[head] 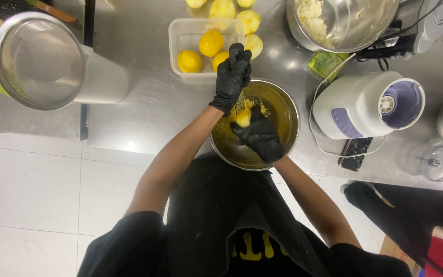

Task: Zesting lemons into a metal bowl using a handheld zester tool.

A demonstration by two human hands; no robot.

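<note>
**Lemon on the grater, over a steel bowl**

Both hands wear black gloves and meet above a round steel bowl [278, 128] that stands at the near edge of a steel counter [155, 102]. The left hand [233, 77] is clenched around the dark handle of a narrow grater [240, 102], which slants down into the bowl. The right hand [260, 136] grasps a lemon [243, 118] and presses it against the grater's blade; only a small yellow part of the fruit shows past the fingers. Yellow zest lies on the bowl's inner wall.

Just behind the bowl sits a clear plastic tub [180, 31] with whole lemons inside, and more lemons lie beyond it. To the left a mesh sieve [39, 60] rests on a tall steel container. To the right stand a white and purple blender base [367, 105], a large mixing bowl [370, 23] and a dark phone [355, 154].
</note>
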